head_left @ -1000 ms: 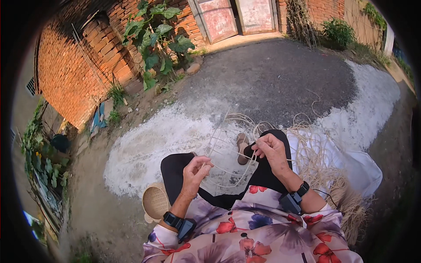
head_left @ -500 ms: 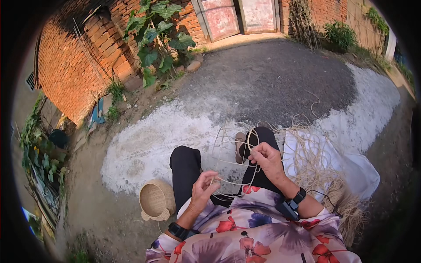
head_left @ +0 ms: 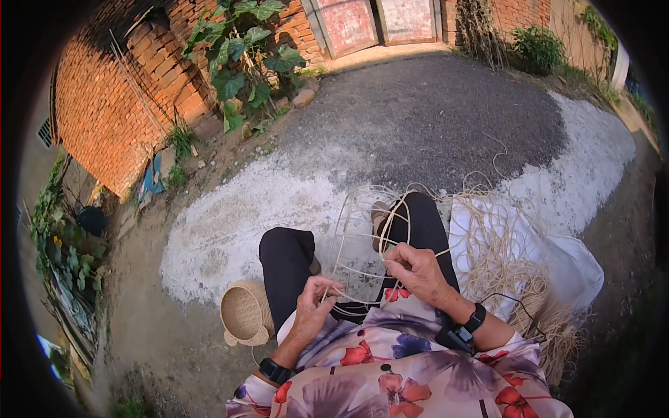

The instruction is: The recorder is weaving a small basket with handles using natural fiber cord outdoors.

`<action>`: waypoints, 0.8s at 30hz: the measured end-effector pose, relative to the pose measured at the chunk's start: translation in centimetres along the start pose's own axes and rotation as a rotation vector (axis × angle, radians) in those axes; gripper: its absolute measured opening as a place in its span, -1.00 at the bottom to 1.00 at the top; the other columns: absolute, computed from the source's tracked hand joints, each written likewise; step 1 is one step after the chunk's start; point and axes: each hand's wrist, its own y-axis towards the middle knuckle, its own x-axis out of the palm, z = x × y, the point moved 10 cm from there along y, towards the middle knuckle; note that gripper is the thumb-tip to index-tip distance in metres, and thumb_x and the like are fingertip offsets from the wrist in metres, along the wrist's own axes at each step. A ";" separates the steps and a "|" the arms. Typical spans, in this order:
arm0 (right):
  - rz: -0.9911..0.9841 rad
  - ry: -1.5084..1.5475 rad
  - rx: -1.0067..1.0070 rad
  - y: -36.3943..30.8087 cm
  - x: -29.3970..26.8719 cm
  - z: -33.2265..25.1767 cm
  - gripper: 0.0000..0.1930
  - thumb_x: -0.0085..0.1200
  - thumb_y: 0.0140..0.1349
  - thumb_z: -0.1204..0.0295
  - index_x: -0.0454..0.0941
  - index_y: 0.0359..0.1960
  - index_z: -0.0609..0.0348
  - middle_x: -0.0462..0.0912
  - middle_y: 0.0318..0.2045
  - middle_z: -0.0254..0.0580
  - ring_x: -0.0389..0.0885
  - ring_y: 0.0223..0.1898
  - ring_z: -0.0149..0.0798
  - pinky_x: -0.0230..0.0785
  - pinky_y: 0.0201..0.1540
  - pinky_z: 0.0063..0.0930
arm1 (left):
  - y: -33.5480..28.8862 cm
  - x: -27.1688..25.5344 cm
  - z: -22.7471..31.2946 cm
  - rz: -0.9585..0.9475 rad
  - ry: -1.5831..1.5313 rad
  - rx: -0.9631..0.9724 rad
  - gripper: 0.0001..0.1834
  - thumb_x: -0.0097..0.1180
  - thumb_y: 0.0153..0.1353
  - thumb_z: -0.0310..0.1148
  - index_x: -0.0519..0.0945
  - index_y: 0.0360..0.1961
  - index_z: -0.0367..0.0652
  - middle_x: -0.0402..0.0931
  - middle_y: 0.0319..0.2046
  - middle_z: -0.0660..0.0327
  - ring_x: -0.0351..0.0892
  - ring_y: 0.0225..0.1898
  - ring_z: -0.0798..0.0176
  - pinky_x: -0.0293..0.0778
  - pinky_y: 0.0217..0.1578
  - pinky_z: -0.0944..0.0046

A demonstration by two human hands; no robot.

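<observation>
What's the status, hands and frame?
Left hand pinching open frame, near end; right hand pinched at its right side. Cord tangle at right; nothing seen blocking.

Between the left hand [head_left: 315,304] and the right hand [head_left: 418,273], the thin frame [head_left: 360,271] is pale straw-tan. Left of the left hand, the basket [head_left: 242,317] is tan with a fine woven pattern. Right of the right hand are beige strands [head_left: 496,245] and a white sheet [head_left: 577,270]. Nearer the wearer than both hands, the pale pink shirt [head_left: 348,386] bears red, purple and blue flowers. Beyond the left hand, the trousers [head_left: 287,256] are black; the half-hidden shoe [head_left: 378,221] looks brownish.
</observation>
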 end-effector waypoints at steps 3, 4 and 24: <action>-0.054 -0.022 0.062 -0.2 0.8 0.9 -0.90 0.09 0.22 0.51 0.48 -0.38 0.29 0.57 -0.58 -0.27 0.52 -0.54 -0.52 0.38 -0.47 -0.58 | 1.0 -0.8 0.9 0.016 0.071 0.010 -0.78 0.05 0.20 -0.61 0.41 -0.13 -0.21 0.51 -0.18 0.18 0.49 -0.14 0.37 0.40 -0.03 0.34; -0.044 0.055 0.095 -0.2 0.9 1.4 -0.91 0.08 0.22 0.51 0.49 -0.38 0.29 0.57 -0.58 -0.28 0.52 -0.53 -0.53 0.38 -0.46 -0.59 | 1.7 -1.1 1.4 -0.005 0.147 0.010 -0.83 0.07 0.22 -0.58 0.45 -0.17 -0.22 0.53 -0.22 0.20 0.51 -0.16 0.39 0.43 -0.07 0.37; 0.153 -0.313 -0.105 1.5 -0.2 -1.7 -0.93 0.09 0.16 0.48 0.55 -0.35 0.19 0.60 -0.54 -0.10 0.62 -0.55 -0.20 0.42 -0.49 -0.36 | 6.5 -1.4 5.5 -0.171 0.193 -0.089 -0.87 0.13 0.14 -0.56 0.56 -0.26 -0.20 0.60 -0.34 0.29 0.53 -0.31 0.40 0.40 -0.27 0.36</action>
